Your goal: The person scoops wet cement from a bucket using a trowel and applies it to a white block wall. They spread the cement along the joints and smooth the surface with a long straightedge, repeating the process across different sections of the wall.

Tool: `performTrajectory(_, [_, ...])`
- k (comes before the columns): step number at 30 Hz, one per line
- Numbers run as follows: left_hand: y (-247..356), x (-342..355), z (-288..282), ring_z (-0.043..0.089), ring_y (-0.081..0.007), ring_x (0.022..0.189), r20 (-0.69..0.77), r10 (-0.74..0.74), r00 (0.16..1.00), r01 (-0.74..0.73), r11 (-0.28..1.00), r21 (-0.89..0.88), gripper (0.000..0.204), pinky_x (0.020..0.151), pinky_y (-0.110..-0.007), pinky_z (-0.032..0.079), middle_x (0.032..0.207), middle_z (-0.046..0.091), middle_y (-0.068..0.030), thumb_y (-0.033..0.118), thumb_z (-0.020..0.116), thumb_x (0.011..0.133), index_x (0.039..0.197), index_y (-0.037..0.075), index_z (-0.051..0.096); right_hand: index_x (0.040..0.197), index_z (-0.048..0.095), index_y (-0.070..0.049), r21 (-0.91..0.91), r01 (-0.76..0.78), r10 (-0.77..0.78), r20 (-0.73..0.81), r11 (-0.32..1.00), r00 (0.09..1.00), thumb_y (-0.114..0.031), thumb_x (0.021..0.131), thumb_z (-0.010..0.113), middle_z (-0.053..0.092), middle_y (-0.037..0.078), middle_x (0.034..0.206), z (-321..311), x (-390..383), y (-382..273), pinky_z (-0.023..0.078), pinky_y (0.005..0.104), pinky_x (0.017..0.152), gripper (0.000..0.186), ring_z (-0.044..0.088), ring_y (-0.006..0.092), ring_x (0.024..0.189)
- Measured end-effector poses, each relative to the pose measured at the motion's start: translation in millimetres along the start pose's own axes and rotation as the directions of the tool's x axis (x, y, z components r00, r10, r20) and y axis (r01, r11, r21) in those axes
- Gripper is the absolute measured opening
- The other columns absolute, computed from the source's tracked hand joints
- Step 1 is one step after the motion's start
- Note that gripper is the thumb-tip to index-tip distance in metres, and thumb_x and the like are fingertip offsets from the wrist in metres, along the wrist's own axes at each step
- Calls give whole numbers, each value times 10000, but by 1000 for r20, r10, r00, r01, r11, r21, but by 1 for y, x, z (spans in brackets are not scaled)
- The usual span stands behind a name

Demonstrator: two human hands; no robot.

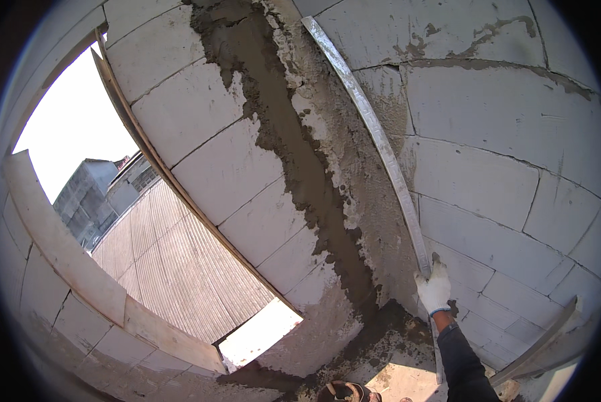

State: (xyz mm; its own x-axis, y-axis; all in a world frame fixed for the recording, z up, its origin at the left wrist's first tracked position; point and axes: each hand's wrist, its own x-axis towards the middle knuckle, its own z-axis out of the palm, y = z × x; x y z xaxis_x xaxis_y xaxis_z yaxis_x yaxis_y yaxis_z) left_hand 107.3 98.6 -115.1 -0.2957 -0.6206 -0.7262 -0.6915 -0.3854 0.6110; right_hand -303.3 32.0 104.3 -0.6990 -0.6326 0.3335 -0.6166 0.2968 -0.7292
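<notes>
My right hand (434,289), in a white work glove with a dark sleeve behind it, is closed around a long silvery metal straightedge (374,124). The bar stands nearly upright along the block wall on the right, beside the corner. It reaches from high on the wall down past my glove toward the floor. To its left runs a vertical strip of wet grey mortar (300,161), ragged at the edges, with rougher, drier mortar between strip and bar. My left hand is out of view.
On the left is a window opening with a wooden strip (180,191) along its edge; a corrugated roof (180,254) lies outside. A bucket (344,391) sits at the bottom edge, near mortar-spattered floor. A board (542,342) leans at lower right.
</notes>
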Motion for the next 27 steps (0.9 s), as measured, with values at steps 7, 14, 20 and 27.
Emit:
performTrajectory(7, [-88,-81,-38,643,-237,1219,27,-83,996,78,986,146,517,1033,-377,482,1284,717,-114,463,623,990,1353,100,684,1474,503,-6,-384,-491,597,231,782,769,-350,883,716,634,313,1307,-11,-312,201,501,520,1018,716,616,486,1181])
performTrajectory(14, [-171,-134,-128,612,-295,1320,229,-216,949,145,945,293,669,1108,-366,450,1411,661,-154,564,660,953,1392,60,655,1284,666,3,-721,-692,999,26,48,42,-381,891,699,683,236,1313,-125,-669,218,526,470,1035,550,652,395,1238])
performTrajectory(20, [-271,-130,-173,727,-193,1054,518,-158,841,-147,854,499,467,909,-314,553,1190,772,-126,212,705,892,1328,46,698,1316,626,32,-265,-964,996,-86,-20,3,-482,929,627,685,287,1272,-88,-798,96,507,464,1016,643,642,446,1223])
performTrajectory(27, [-303,-157,-190,704,-361,1085,495,-62,866,-392,530,752,326,949,-431,546,1148,748,-159,198,637,892,1183,164,778,1328,621,22,-358,-922,989,62,144,130,-451,963,628,726,219,1196,-30,-882,-1,553,416,893,598,708,344,1087])
